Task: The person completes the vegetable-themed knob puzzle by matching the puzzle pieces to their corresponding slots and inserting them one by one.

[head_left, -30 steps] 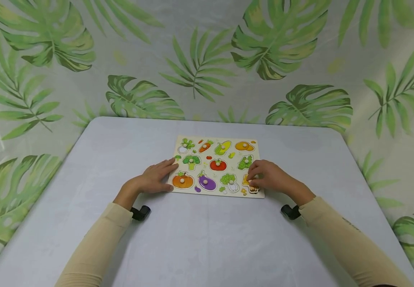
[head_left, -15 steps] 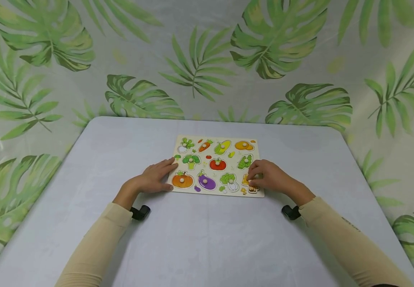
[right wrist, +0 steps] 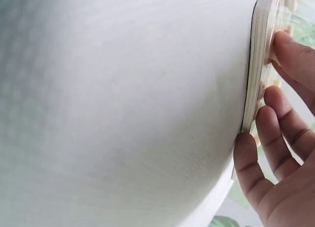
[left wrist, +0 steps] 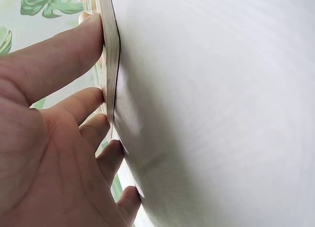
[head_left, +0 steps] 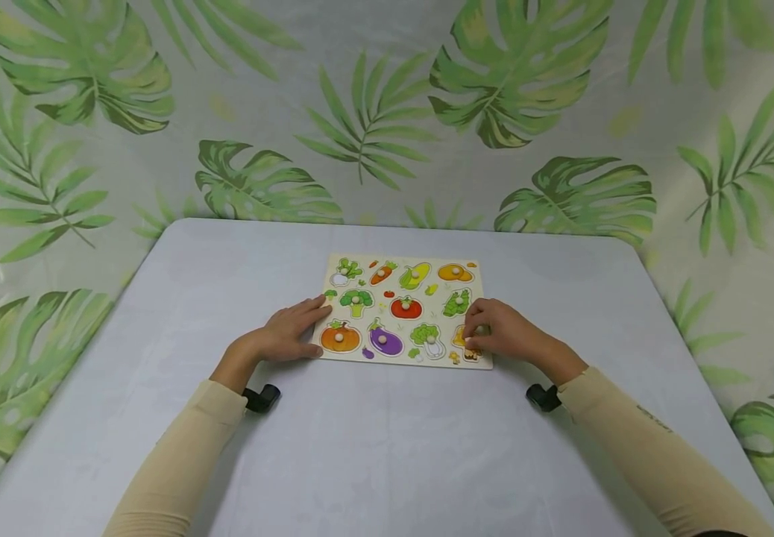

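Observation:
A wooden peg puzzle board [head_left: 429,313] printed with vegetables lies flat on the table. Its pumpkin piece [head_left: 330,340], eggplant piece [head_left: 392,344], tomato piece [head_left: 414,309] and several others sit in their places, each with a small knob. My left hand [head_left: 288,333] rests against the board's left edge with fingers stretched and spread. At the lower right corner, my right hand [head_left: 509,330] pinches an orange-and-brown piece, apparently mushrooms [head_left: 472,356], between thumb and index finger. That piece is partly hidden by the fingers. In the right wrist view the other fingers lie along the board's edge [right wrist: 256,64].
A white-covered table [head_left: 387,447] extends around the board on all sides. Behind it hangs a pale cloth [head_left: 400,201] printed with green leaves. A black wrist camera [head_left: 262,398] sits on the left wrist, and another black camera [head_left: 543,397] on the right.
The orange-and-brown piece under my right fingers has shifted slightly and now sits straighter at the board's corner. Both hands have stayed almost still.

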A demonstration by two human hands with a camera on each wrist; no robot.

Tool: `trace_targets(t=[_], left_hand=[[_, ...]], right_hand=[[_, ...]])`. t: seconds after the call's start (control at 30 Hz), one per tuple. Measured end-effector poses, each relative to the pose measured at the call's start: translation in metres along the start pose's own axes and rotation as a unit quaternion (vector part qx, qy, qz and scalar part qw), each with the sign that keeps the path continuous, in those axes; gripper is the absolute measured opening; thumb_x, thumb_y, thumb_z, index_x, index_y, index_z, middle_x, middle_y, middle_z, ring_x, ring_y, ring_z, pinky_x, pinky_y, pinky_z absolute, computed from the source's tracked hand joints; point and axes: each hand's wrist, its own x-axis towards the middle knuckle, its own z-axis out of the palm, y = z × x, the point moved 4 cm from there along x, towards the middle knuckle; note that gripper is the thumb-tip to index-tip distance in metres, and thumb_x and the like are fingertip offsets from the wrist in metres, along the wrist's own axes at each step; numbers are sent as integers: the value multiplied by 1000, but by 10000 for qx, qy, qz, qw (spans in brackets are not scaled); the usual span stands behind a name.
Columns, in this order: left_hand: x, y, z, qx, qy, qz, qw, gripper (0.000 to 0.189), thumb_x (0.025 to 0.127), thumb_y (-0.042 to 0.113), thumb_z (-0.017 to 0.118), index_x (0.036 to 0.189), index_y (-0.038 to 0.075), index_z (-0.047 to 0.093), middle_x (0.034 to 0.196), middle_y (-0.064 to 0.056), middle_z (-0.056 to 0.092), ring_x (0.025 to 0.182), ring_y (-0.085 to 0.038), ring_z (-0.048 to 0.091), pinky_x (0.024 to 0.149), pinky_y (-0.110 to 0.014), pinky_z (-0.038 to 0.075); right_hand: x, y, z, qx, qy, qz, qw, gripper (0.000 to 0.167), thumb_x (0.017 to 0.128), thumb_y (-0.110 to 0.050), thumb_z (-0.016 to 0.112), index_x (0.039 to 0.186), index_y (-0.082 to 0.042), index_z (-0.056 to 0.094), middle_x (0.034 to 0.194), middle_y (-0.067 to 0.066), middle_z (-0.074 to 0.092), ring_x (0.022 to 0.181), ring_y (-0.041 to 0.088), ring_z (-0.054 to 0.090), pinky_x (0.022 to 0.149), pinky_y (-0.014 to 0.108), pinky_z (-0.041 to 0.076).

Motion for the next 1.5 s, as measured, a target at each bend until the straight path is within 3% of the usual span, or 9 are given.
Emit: trace_targets(t=[0.37, 0.6, 0.7, 1.07, 1.37, 1.5], left_hand=[[0, 0, -1, 1, -18, -14, 10000, 79, 91, 27, 66, 157, 8, 27, 168, -15, 13, 155, -40, 12, 122, -63, 15], [2, 0, 1, -17, -37, -38, 10000, 79, 91, 28, 67, 157, 10, 27, 168, -14, 14, 155, -39, 12, 123, -62, 15], [2, 0, 0, 16, -34, -24, 10000, 79, 91, 28, 67, 157, 10, 27, 168, -14, 14, 155, -38, 12, 123, -61, 15], [1, 0, -1, 64, -88, -46, 9999, 80, 91, 27, 67, 157, 8, 27, 168, -15, 13, 155, -39, 14, 122, -62, 17], [1, -4, 0, 51, -61, -67, 9999, 80, 90, 28, 68, 157, 9, 28, 168, -15, 15, 154, -39, 16, 122, -63, 18], [4, 0, -6, 28, 27, -25, 10000, 75, 92, 26, 65, 156, 7, 31, 167, -15, 19, 153, -40, 19, 122, -60, 21]], right_hand=[[-1, 1, 1, -18, 18, -10, 10000, 5, 82, -15, 80, 85, -14, 76, 102, 4, 62, 98, 22, 55, 87, 41, 46], [-11, 1, -5, -282, -288, 342, 9986, 36, 86, -23, 77, 119, -10, 71, 117, 9, 66, 113, 29, 58, 100, 50, 47], [-24, 1, -12, -328, -227, 481, 9980, 40, 88, -23, 74, 124, -7, 68, 122, 12, 65, 117, 33, 58, 102, 53, 46], [-73, 12, -37, -451, 366, 778, 9953, 35, 91, -23, 71, 122, -6, 67, 126, 15, 62, 121, 37, 55, 102, 58, 45], [-88, 14, -38, -401, 563, 685, 9953, 33, 91, -22, 72, 119, -5, 68, 123, 15, 63, 117, 36, 57, 98, 57, 47], [-85, 14, -42, -700, 728, 639, 9928, 35, 89, -17, 73, 120, -2, 67, 123, 19, 62, 117, 40, 57, 98, 58, 47]])
